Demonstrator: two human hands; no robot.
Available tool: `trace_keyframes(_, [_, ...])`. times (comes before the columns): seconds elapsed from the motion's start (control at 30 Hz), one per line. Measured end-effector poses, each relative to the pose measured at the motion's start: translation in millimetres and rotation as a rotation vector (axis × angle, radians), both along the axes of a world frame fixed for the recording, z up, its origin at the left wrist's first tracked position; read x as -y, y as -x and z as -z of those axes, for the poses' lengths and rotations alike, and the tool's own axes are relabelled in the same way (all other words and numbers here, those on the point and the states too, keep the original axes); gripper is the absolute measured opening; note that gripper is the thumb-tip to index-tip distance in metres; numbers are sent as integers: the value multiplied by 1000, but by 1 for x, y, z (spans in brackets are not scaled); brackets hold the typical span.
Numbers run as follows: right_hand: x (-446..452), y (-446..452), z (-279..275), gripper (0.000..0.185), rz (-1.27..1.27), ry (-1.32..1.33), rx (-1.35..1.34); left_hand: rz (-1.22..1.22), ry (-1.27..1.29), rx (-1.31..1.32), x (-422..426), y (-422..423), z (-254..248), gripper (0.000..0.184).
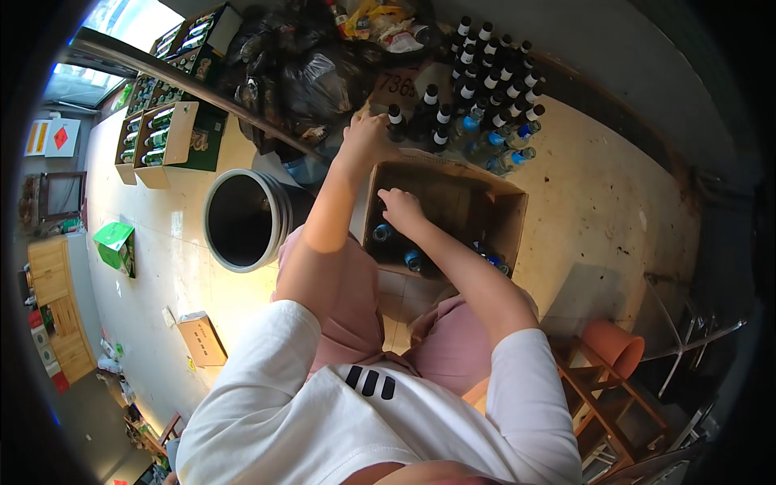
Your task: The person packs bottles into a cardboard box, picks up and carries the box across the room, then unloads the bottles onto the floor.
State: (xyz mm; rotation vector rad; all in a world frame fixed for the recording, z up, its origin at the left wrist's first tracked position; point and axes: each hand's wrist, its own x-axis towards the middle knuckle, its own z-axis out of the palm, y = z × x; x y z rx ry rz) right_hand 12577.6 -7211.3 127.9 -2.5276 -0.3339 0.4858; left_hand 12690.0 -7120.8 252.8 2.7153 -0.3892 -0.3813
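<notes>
My left hand (370,136) reaches past the far left corner of an open cardboard box (517,212). Its fingers are stretched out beside a dark bottle (395,121) with a white neck label; whether they touch it is unclear. My right hand (402,208) is over the left side of the box, fingers bent together, and what they hold, if anything, is hidden. Inside the box stand a blue-labelled bottle (381,233) and another bottle (413,259) near the front wall. More bottle tops show at the right front corner, partly behind my right forearm.
Many dark bottles (491,81) and several blue-necked bottles (511,159) stand behind the box. Black garbage bags (323,81) lie at the back. A grey bucket (283,214) stands left, beyond it crates of green bottles (166,133). An orange pot (612,347) lies right, by a wooden rack.
</notes>
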Motion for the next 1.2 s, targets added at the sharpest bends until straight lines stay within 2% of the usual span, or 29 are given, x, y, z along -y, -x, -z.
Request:
trace_keyframes(0.07, [5,2,3,26,131,-167,63,43,9,18,-4,-7,9,57])
trace_keyframes(0.1, [8,-2,-1,26,136,-168,68,48,9,22,-7,-11,14,57])
trace_keyframes(0.17, [18,-9,-18,20,284,-280,163,214,-10,-8,-13,-16,28,55])
trace_keyframes(0.2, [24,-13,-41,18,323,-264,148,325,9,-43,-16,-18,36,55])
trace_keyframes(0.3, [48,-17,-113,19,457,-681,173,657,292,-353,-9,-20,11,57])
trace_keyframes(0.33, [56,-19,-123,22,469,-654,198,663,299,-352,-6,-20,10,57])
trace_keyframes(0.4, [67,-22,-150,26,517,-626,294,613,569,-348,1,-19,7,49])
trace_keyframes(0.43, [71,-23,-157,26,532,-624,379,618,572,-346,7,-17,-9,49])
trace_keyframes(0.5, [76,-26,-174,24,526,-664,459,585,665,-222,18,-14,-39,38])
trace_keyframes(0.53, [78,-26,-178,24,526,-663,465,607,743,-184,20,-16,-37,34])
trace_keyframes(0.63, [84,-29,-182,26,559,-731,450,517,851,-222,25,-11,-47,31])
trace_keyframes(0.7, [85,-33,-180,33,611,-855,412,492,909,-175,27,-17,-38,24])
trace_keyframes(0.73, [87,-31,-182,46,593,-747,407,400,955,-85,26,-23,-36,21])
trace_keyframes(0.77, [87,-30,-178,46,592,-749,408,306,997,2,24,-27,-34,18])
trace_keyframes(0.8, [85,-29,-170,50,612,-745,391,156,1076,-28,26,-26,-47,19])
trace_keyframes(0.83, [85,-28,-163,53,633,-741,373,144,1119,69,27,-40,-42,22])
trace_keyframes(0.9, [85,-20,-150,55,593,-700,278,72,1010,249,31,-52,-60,24])
trace_keyframes(1.03, [81,-2,-138,47,508,-589,89,-12,1057,593,44,-109,-7,25])
trace_keyframes(1.17, [84,14,-137,44,440,-513,42,-68,967,629,55,-137,45,29])
trace_keyframes(1.2, [86,17,-138,43,445,-510,18,-130,843,572,56,-140,57,31])
